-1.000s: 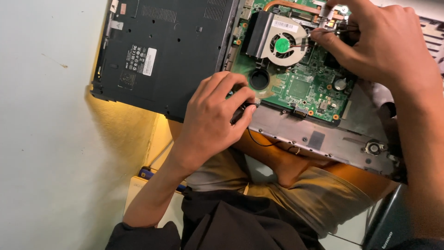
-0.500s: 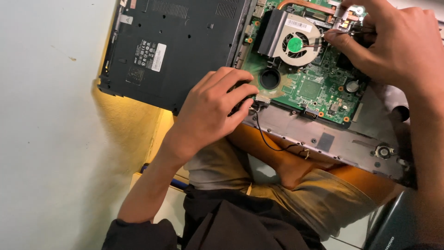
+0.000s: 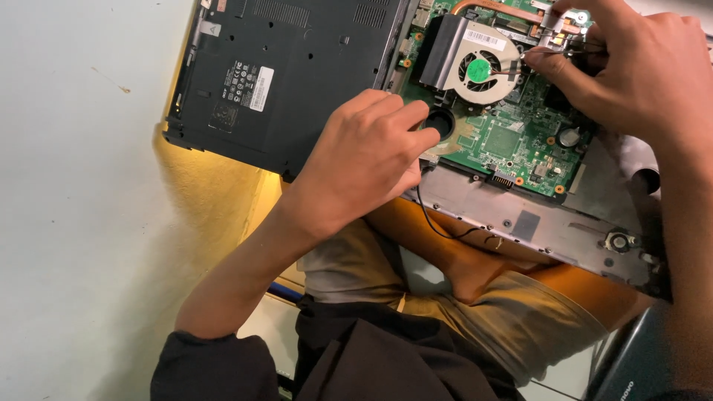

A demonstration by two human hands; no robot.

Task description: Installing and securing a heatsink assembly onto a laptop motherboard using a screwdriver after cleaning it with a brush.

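The person is wearing a dark top — its sleeve (image 3: 212, 364) is ending above the left elbow, leaving the forearm bare. Khaki shorts (image 3: 520, 327) are covering the thighs — both hands, the left hand (image 3: 364, 160) and right hand (image 3: 631, 70), are showing no gloves, rings or watch.

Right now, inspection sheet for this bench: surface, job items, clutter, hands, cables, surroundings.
Surface: pale floor, with the laptop partly resting over the person's crossed legs.
Job's things: opened laptop, black bottom cover on the left part; green circuit board exposed, with a round fan and a copper pipe above it.
Clutter: nothing seen.
Grippers: left hand rests on the laptop's near edge by a round hole; right hand pinches a small metal part beside the fan.
Cables: thin black wire hangs loose from the near edge.
Surroundings: dark object at lower right, kind unclear.
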